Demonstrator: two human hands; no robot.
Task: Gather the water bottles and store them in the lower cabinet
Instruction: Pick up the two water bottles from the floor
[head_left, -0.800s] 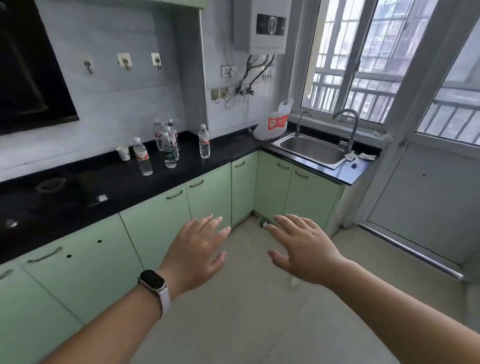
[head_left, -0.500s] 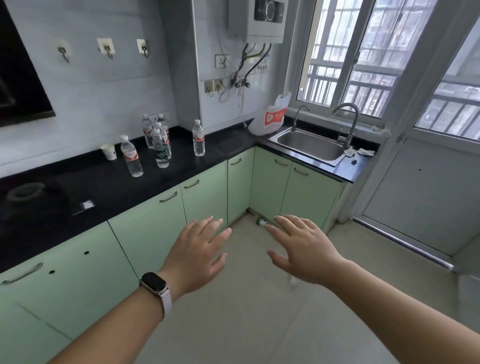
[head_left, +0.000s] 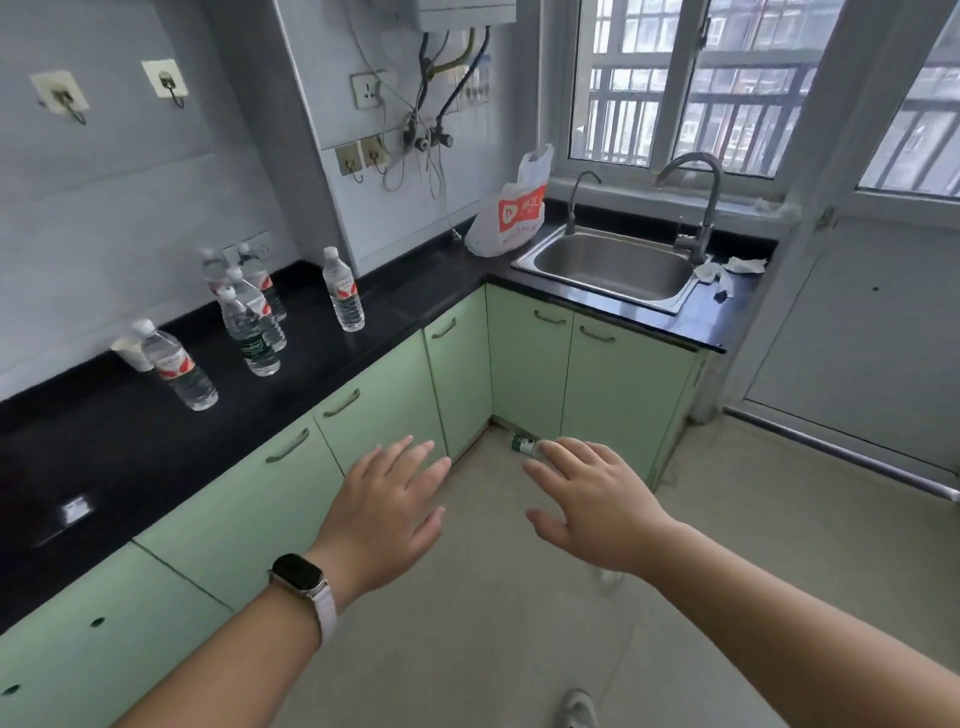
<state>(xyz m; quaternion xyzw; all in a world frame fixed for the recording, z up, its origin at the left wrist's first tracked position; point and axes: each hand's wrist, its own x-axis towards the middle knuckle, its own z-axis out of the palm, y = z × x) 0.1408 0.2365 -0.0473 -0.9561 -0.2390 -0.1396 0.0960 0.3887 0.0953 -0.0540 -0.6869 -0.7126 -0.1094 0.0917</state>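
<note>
Bottles (head_left: 343, 296), six upright (hands (head_left: 384, 509) (head_left: 597, 512), two spread)

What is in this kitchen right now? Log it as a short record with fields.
on counter: about six water bottles upright on the black countertop, a paper cup beside them
on floor: green-labelled bottle lying by the cabinet base, partly behind the right hand
lower cabinet doors: all shut
hands: left hand and right hand open, empty
also: sink, plastic bag
</note>
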